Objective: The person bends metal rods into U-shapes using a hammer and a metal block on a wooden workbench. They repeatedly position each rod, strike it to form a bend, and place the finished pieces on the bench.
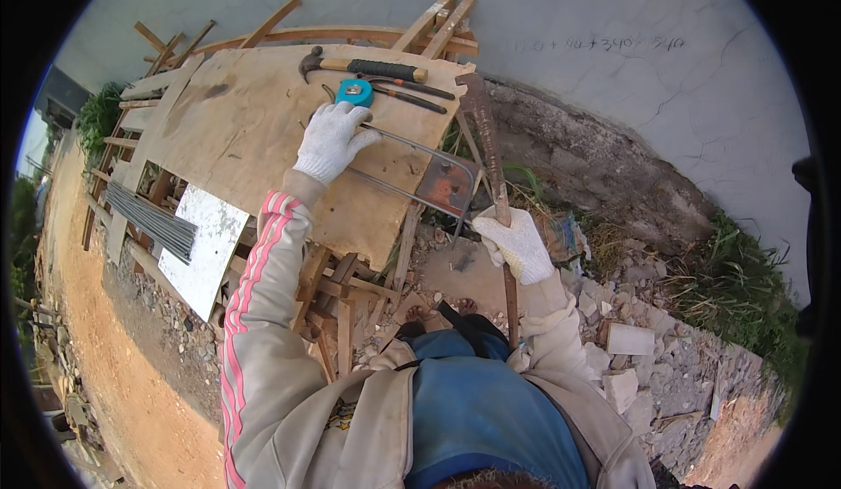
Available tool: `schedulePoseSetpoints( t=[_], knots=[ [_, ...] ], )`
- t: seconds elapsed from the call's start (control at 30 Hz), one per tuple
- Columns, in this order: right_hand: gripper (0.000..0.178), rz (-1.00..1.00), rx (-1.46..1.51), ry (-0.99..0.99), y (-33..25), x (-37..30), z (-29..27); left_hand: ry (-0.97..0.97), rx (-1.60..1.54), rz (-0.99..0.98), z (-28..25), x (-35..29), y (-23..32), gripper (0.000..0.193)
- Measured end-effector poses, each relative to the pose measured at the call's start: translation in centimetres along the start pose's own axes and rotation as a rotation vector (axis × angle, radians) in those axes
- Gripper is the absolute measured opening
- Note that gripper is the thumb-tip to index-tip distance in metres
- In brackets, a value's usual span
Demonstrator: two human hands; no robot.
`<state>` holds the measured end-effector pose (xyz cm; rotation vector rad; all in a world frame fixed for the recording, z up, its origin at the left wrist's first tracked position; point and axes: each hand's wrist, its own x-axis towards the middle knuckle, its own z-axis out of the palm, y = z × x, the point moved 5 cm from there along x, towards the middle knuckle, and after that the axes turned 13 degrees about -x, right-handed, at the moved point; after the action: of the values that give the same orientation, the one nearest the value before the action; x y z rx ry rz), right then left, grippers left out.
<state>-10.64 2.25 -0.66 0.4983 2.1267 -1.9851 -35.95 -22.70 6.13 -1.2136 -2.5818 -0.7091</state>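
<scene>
My left hand (329, 146), in a white knit glove, is closed over the near-left end of a bent steel rod (412, 145) on the plywood. The rod forms a long loop, its far bend by a rusty metal plate (445, 182) at the board's right edge. My right hand (517, 242), also gloved, wraps round a long rusty metal bar (487, 143). The bar stands along the board's right side, its top near the corner. Just beyond my left fingers sit a teal tape measure (355, 93), a claw hammer (372, 67) and pincers with dark handles (407, 92).
A bundle of thin steel rods (151, 219) lies on a white sheet (206, 248) at the left. Wooden framing (346, 336) supports the plywood (254, 121). A grey wall (596, 77) rises behind. Broken rubble (626, 340) and grass (736, 279) lie to the right.
</scene>
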Motion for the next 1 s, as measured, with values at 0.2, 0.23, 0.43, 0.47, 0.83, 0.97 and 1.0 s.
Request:
schedulePoseSetpoints(
  t=[0.2,0.23,0.43,0.47,0.83,0.97,1.0],
  knots=[
    [0.024,-0.102,-0.155,0.304,-2.2,0.9,-2.7,0.329,-0.127,0.296,-4.8,-1.6,1.9,0.027],
    [0.022,-0.120,-0.173,0.345,-1.9,1.6,-2.7,0.276,-0.115,0.273,-4.4,-2.2,1.6,0.026],
    [0.020,-0.161,-0.352,0.492,2.3,4.1,-1.3,-0.033,-0.174,0.124,1.1,-7.8,-1.6,0.032],
    [0.020,-0.200,-0.358,0.476,2.6,4.2,-1.0,-0.035,-0.217,0.092,1.7,-8.6,-2.1,0.035],
    [0.021,-0.319,-0.524,0.534,1.6,5.9,-0.2,0.024,0.107,-0.273,7.1,-4.7,-3.8,0.085],
    [0.029,-0.267,-0.554,0.548,2.1,6.3,-0.4,-0.020,0.097,-0.417,8.0,-3.1,-3.6,0.096],
    [0.030,-0.219,-0.417,0.493,2.5,6.4,-0.3,-0.007,0.094,-0.438,7.9,-3.1,-3.5,0.098]
  ],
)
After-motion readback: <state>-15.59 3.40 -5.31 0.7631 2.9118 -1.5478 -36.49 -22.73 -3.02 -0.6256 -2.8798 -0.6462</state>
